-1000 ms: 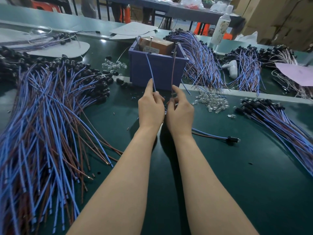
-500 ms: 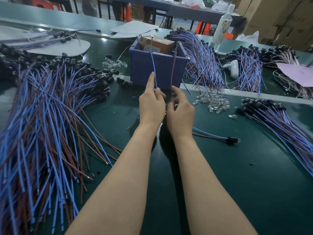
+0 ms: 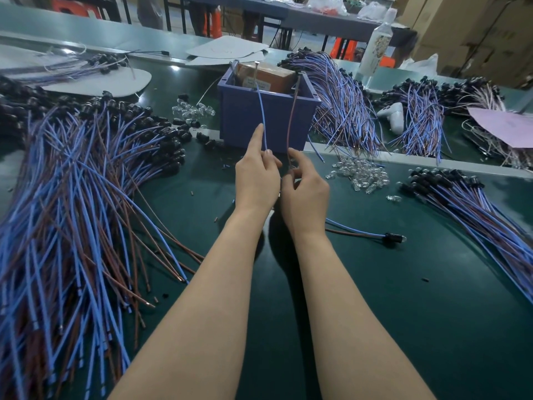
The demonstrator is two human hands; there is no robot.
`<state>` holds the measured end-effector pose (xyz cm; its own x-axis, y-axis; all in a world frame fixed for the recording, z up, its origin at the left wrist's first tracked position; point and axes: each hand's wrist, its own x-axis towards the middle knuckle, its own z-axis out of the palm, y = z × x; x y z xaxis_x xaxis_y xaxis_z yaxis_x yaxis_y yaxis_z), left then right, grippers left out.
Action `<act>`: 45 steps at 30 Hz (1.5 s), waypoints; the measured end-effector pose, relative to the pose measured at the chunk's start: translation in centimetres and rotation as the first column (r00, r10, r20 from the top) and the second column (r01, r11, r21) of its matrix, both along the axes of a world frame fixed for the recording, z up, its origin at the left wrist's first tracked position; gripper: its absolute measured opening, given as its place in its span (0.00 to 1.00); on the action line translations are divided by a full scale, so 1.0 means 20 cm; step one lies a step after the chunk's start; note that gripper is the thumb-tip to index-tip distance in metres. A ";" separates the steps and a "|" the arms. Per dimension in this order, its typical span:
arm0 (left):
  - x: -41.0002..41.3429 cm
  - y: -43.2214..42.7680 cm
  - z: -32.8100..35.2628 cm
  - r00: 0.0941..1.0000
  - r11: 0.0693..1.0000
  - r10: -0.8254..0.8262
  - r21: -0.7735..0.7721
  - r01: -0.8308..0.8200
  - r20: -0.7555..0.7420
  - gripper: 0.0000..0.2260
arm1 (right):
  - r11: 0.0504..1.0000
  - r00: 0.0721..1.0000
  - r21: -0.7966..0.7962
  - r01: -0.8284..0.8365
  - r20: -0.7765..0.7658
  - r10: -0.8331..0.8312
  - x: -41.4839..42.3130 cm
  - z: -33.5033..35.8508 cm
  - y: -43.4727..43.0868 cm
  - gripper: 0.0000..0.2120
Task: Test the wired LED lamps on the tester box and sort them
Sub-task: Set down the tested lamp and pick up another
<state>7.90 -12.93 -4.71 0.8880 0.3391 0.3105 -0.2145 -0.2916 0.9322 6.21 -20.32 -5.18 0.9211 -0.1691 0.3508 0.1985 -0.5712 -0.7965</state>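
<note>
A purple tester box (image 3: 245, 116) stands mid-table with a brown block and two metal pins in it. My left hand (image 3: 255, 177) pinches a blue wire (image 3: 262, 116) that runs up to the left pin, its index finger straight along the wire. Close beside it, my right hand (image 3: 305, 192) holds a brown wire (image 3: 290, 119) that reaches the right pin. The lamp end of this pair is hidden between my hands. One wired lamp (image 3: 392, 238) lies on the table to the right.
A big pile of blue and brown wired lamps (image 3: 72, 203) fills the left. More bundles lie at the right (image 3: 476, 209) and behind the box (image 3: 343, 105). Loose clear bulbs (image 3: 360, 174) sit right of my hands. A white bottle (image 3: 375, 47) stands at the back.
The blue and brown wires have gone a little higher on the box, their tips now at the two pins. My hands stay together in front of the box.
</note>
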 end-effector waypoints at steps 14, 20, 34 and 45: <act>-0.01 -0.01 0.01 0.999 0.999 0.027 0.032 -0.028 0.031 0.22 | 1.000 1.000 0.018 0.001 -0.017 -0.001 0.01 0.01 0.01 0.19; -0.02 0.00 -0.01 0.997 0.998 0.055 0.004 -0.055 0.047 0.22 | 1.000 1.000 0.010 -0.002 0.004 0.002 0.01 0.00 0.01 0.19; 0.00 0.00 0.00 0.999 1.000 0.024 -0.009 -0.024 0.031 0.22 | 1.000 1.000 0.004 -0.010 0.009 0.010 0.01 0.00 0.00 0.19; 0.00 0.01 -0.01 1.000 0.999 0.023 -0.043 -0.022 0.018 0.22 | 1.000 1.000 -0.010 -0.014 0.013 0.014 0.01 0.00 0.00 0.19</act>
<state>7.88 -12.74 -4.90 0.8743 0.3721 0.3118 -0.2262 -0.2561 0.9398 6.37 -20.26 -5.23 0.9184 -0.1529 0.3649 0.2170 -0.5765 -0.7878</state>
